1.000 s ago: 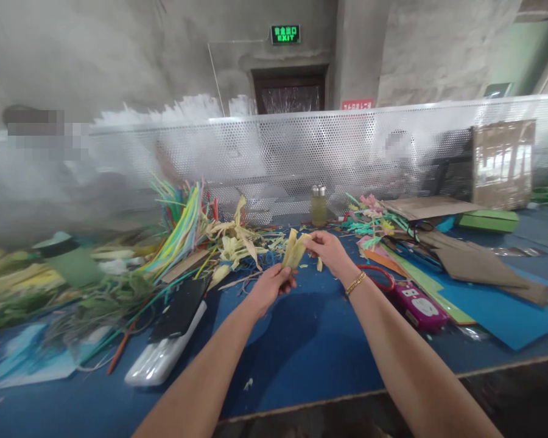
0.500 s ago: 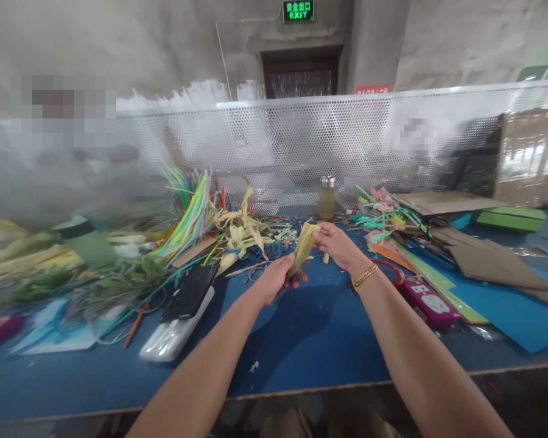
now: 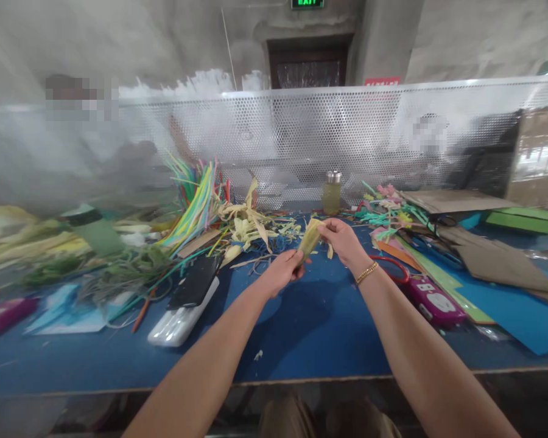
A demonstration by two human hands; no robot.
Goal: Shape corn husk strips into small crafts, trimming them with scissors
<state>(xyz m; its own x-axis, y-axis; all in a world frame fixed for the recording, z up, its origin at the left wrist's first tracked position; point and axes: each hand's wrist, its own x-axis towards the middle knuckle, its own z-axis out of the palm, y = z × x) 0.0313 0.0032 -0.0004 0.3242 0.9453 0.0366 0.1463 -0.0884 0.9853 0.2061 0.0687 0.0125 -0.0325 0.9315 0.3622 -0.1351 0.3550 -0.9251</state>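
Between my two hands, above the blue table (image 3: pixel 296 340), is a pale yellow-green strip that looks like dried corn husk (image 3: pixel 310 239). My left hand (image 3: pixel 282 271) is closed round its lower end, with the fingers partly hidden behind it. At the upper right end, my right hand (image 3: pixel 342 240) pinches the husk's edge between thumb and fingers. A small loose scrap hangs or lies just below the right fingers; I cannot tell which. Behind the left hand lies a heap of cream husk pieces (image 3: pixel 244 234).
Left are a bundle of coloured stems (image 3: pixel 196 210), a black phone (image 3: pixel 195 281) on a white packet (image 3: pixel 182 322), and a green cup (image 3: pixel 94 231). A lidded bottle (image 3: pixel 332 193) stands by the perforated metal screen (image 3: pixel 301 134). Right lie a purple case (image 3: pixel 438 301) and cardboard (image 3: pixel 502 267).
The view has tilted down and shifted slightly left. Both hands still hold the husk; the left fingers are wrapped closer round its lower end.
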